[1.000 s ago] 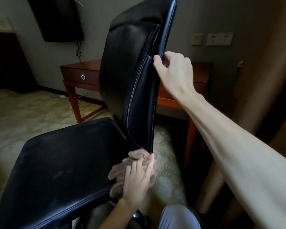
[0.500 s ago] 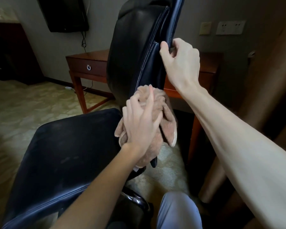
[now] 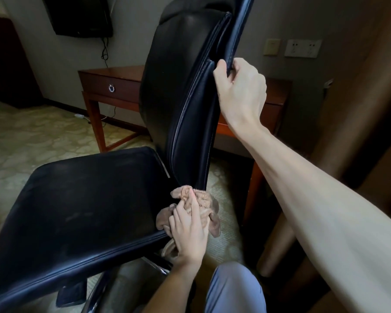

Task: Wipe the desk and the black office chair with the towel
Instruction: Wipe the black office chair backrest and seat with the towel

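The black office chair (image 3: 81, 211) fills the middle of the head view, its seat low at the left and its backrest rising up the centre. My right hand (image 3: 240, 91) grips the backrest's right edge at mid height. My left hand (image 3: 189, 233) presses a bunched brown towel (image 3: 203, 197) against the bottom of the backrest, where it meets the seat's rear corner. The towel is partly hidden under my fingers. The wooden desk (image 3: 113, 80) stands behind the chair against the wall, mostly hidden by the backrest.
A dark wall-mounted screen (image 3: 79, 14) hangs above the desk, with a cable running down. Wall sockets (image 3: 303, 48) sit at the right. A brown curtain (image 3: 359, 109) hangs along the right side. My knee in grey trousers (image 3: 233, 290) is below. Patterned carpet (image 3: 32, 136) covers the floor.
My left hand has slid the towel down the backrest's edge from mid height to its bottom by the seat. My right hand has kept its grip on the backrest.
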Demonstrator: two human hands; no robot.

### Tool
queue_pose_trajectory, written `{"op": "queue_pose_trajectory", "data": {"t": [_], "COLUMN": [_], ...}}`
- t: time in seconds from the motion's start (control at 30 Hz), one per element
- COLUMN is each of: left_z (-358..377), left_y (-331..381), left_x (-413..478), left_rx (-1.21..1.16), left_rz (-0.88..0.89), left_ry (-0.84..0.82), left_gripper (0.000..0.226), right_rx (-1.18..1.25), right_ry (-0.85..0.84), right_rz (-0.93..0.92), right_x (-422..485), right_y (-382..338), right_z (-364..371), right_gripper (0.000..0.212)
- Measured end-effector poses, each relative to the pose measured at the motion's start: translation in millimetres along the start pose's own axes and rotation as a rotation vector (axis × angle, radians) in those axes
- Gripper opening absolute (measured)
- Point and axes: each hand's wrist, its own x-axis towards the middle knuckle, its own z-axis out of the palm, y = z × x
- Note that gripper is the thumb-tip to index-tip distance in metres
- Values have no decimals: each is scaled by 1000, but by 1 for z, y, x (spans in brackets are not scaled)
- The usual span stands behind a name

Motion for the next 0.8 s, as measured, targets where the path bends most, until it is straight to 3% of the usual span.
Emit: {"op": "queue_pose_trajectory", "data": {"t": [0.2,0.3,0.4,0.57,0.67,0.8], "left_z": [-29,-52,-48,4,14,27], "left_y": [-1,-1,10,-12,-27,-65], "left_x": [-9,-16,-30,-67,-69,-103], "left_rx": [-175,-333,-456,-328,-238,-207], "left_rz": [-87,-278,-437,-256,-152,-232], "left_ry": [-19,8,-12,-125,-168,-489], "left_gripper": [90,73,68,77,63,66], "right_rx": [20,55,85,37,52,49], "right_ry": [-24,-30,-32,-21,13,32], "right_rz": [33,58,77,37,41,69], "right_x": [-3,-8,-13,-16,-14,-16], "right_y": [-7,-12,-14,-14,-16,-18], "right_z": [-3,0,0,-6,-4,0], "right_gripper": [34,25,20,28,35,39]}}
